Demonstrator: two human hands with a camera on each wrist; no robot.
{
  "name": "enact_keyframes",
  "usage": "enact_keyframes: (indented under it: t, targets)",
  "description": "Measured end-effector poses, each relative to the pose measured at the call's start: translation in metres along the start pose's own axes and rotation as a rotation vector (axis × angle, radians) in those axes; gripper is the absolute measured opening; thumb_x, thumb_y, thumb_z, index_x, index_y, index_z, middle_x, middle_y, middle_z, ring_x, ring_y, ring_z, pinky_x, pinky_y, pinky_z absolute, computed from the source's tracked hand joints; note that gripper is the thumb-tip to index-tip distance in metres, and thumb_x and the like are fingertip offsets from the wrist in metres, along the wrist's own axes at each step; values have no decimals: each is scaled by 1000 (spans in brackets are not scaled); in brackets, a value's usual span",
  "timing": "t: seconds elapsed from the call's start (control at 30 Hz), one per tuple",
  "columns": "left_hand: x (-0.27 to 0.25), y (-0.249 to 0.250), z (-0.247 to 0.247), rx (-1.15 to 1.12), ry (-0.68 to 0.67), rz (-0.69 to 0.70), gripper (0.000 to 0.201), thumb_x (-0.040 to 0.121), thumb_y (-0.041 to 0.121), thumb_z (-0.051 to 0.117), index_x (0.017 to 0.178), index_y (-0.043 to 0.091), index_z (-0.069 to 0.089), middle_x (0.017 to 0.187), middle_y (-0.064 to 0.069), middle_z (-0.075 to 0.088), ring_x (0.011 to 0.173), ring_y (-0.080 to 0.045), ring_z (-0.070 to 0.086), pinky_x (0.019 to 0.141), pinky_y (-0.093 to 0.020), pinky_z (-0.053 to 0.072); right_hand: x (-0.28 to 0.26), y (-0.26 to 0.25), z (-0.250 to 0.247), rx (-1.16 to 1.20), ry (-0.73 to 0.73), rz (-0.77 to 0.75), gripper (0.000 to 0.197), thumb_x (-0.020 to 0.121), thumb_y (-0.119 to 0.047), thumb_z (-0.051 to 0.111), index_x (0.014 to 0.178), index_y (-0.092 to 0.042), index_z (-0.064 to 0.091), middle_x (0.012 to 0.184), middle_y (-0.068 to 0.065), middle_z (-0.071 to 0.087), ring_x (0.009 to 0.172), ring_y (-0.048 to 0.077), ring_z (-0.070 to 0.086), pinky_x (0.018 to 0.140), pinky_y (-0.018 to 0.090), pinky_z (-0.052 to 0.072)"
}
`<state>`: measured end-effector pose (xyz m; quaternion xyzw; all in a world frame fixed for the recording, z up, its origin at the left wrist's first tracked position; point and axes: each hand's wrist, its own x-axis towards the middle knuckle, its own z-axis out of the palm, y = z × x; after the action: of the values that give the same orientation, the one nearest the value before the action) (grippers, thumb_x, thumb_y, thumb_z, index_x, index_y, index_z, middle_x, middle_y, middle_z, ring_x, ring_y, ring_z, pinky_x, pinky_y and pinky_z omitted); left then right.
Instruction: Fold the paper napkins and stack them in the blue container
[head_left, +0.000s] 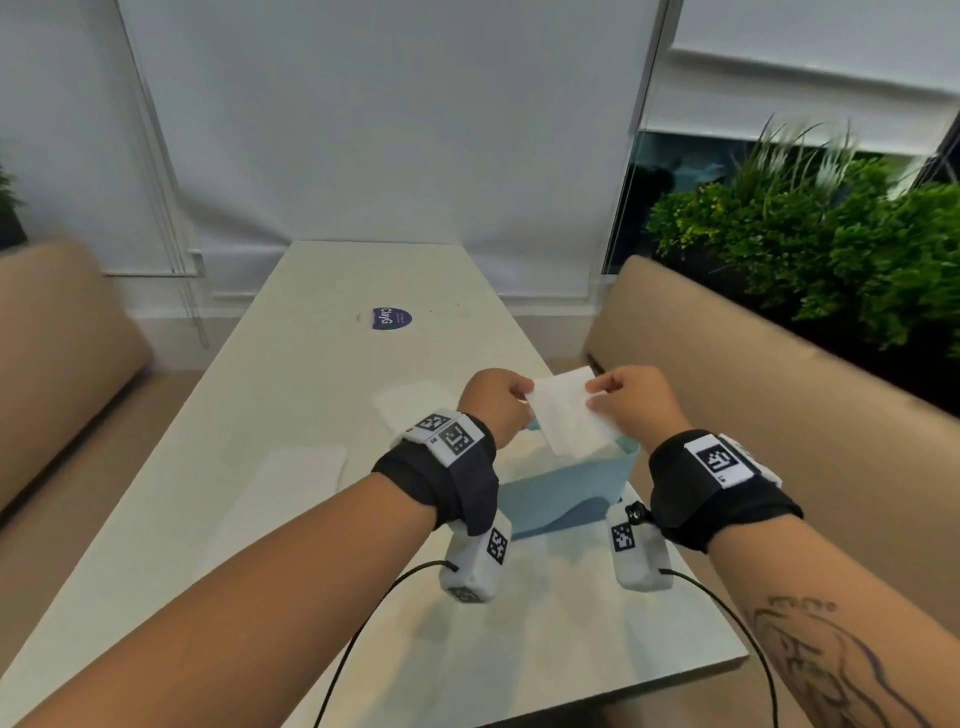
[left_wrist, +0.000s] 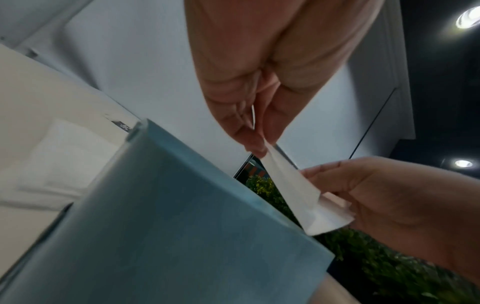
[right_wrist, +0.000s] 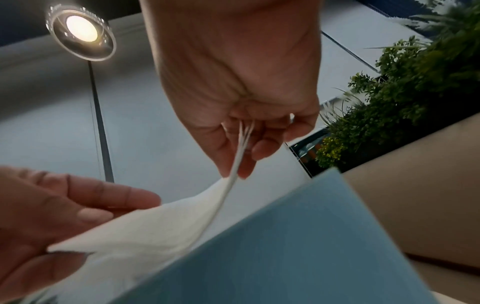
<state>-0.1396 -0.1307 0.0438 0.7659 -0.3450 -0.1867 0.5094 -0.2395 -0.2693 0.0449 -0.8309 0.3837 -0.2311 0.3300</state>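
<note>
Head: left hand (head_left: 493, 402) and right hand (head_left: 634, 402) pinch one napkin (head_left: 569, 415).

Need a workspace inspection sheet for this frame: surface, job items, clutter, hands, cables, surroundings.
Surface: pale table, long and narrow.
Job's things: folded napkin held above the blue container; a far napkin and a near napkin lie flat on the table to its left.
Clutter: purple sticker on the table's far half.
Grippers: left hand and right hand each pinch an edge of the folded napkin.
Cables: black cables run from the wrist cameras toward the person.
Surroundings: tan benches on both sides, plants to the right.
</note>
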Motion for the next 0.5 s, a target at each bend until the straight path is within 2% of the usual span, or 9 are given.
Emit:
enact_keyframes:
  t: [0.1,0.13,0.2,0.23,0.3,0.33,0.43,0.47,0.5]
  targets:
    - [5,-3,11,69,-92,-45,36,86,-10,52,121,-6,57,117,-25,61,101,-36,63,90,-42,51,4,16,4,-263,-76,49,28,82,-16,62,108,-25,68,117,-3,63,108,20,56,99,34,39]
    - [5,-4,13,91,-118,-60,35,87,-11,50,121,-6,57,118,-25,61,97,-33,63,84,-38,53,4,20,6,-353,-96,47,29,83,-18,60,110,-28,66,120,-5,61,114,20,53,99,31,33]
    - [8,-5,17,168,-173,-79,33,89,-9,48,121,-6,56,119,-24,61,89,-24,57,70,-25,49,4,24,9,-491,-133,21,32,85,-19,55,114,-30,63,125,-6,57,121,19,47,103,36,26]
    - [10,-6,19,224,-203,-85,33,90,-6,47,121,-5,57,119,-23,61,87,-21,54,68,-24,49,3,24,9,-548,-146,2,34,86,-19,53,116,-30,62,125,-5,56,122,19,45,105,39,25]
    - [12,-7,22,331,-254,-90,29,90,-3,46,117,-1,59,111,-20,60,90,-20,53,78,-30,50,5,25,10,-657,-154,-42,36,86,-17,50,119,-30,61,123,-4,57,121,19,45,101,40,27]
    - [12,-6,24,373,-275,-92,23,91,-3,45,108,3,60,109,-17,57,95,-22,54,83,-30,47,6,25,10,-699,-152,-58,37,86,-16,49,118,-30,61,121,-4,58,119,19,44,98,39,28]
    - [13,-7,28,508,-335,-103,26,93,-4,39,81,17,50,129,-19,51,115,-28,51,86,-27,40,8,25,10,-812,-153,-101,35,87,-17,48,116,-27,62,113,-3,59,115,19,43,89,37,29]
    - [13,-7,29,545,-354,-113,26,94,-3,37,87,15,54,135,-19,48,121,-30,48,91,-28,39,8,25,12,-850,-155,-114,33,87,-18,48,115,-27,63,112,-3,59,113,19,44,88,37,30]
    - [13,-9,31,573,-372,-116,26,95,-2,37,105,8,58,137,-19,45,125,-31,45,97,-30,38,7,25,13,-879,-161,-121,32,87,-20,48,114,-27,64,111,-3,59,112,19,44,88,37,30]
